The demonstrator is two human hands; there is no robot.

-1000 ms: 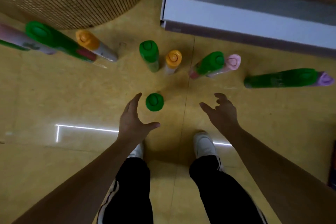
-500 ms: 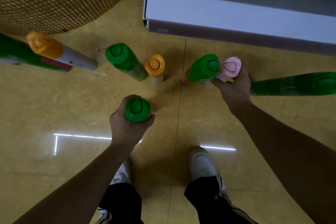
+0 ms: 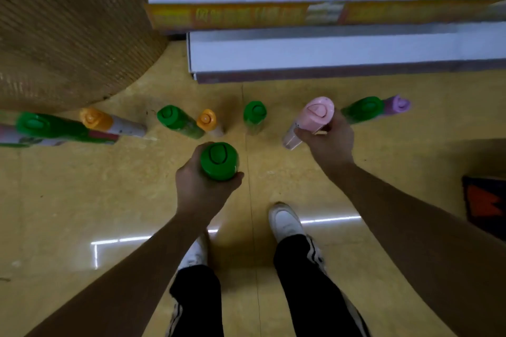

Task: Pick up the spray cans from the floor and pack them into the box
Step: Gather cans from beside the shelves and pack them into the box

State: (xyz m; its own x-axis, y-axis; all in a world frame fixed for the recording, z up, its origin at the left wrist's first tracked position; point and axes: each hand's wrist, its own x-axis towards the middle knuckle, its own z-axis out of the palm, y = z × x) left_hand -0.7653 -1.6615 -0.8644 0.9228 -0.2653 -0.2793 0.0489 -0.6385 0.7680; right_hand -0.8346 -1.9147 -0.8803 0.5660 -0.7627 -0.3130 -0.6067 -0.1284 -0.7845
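Note:
My left hand (image 3: 201,189) is closed around a green-capped spray can (image 3: 218,160), held upright above the floor. My right hand (image 3: 330,142) grips a pink-capped can (image 3: 315,117), tilted and lifted off the floor. Several more cans stand on the yellow floor beyond: a green one (image 3: 176,120), an orange-capped one (image 3: 208,121), another green one (image 3: 255,114), and a green can (image 3: 361,109) beside a purple-capped one (image 3: 398,104). At the far left stand an orange-capped can (image 3: 104,122) and a green can (image 3: 46,127). The box is at the right edge, a dark box corner (image 3: 484,205).
A white shelf base (image 3: 328,55) with a yellow printed strip (image 3: 273,15) runs across the back. A large woven mesh roll (image 3: 68,30) fills the back left. My two feet in white shoes (image 3: 286,221) stand below my hands.
Both hands went from reaching open to gripping a can each. The green can and the pink-capped can have been raised off the floor. The view has tilted up toward the shelf.

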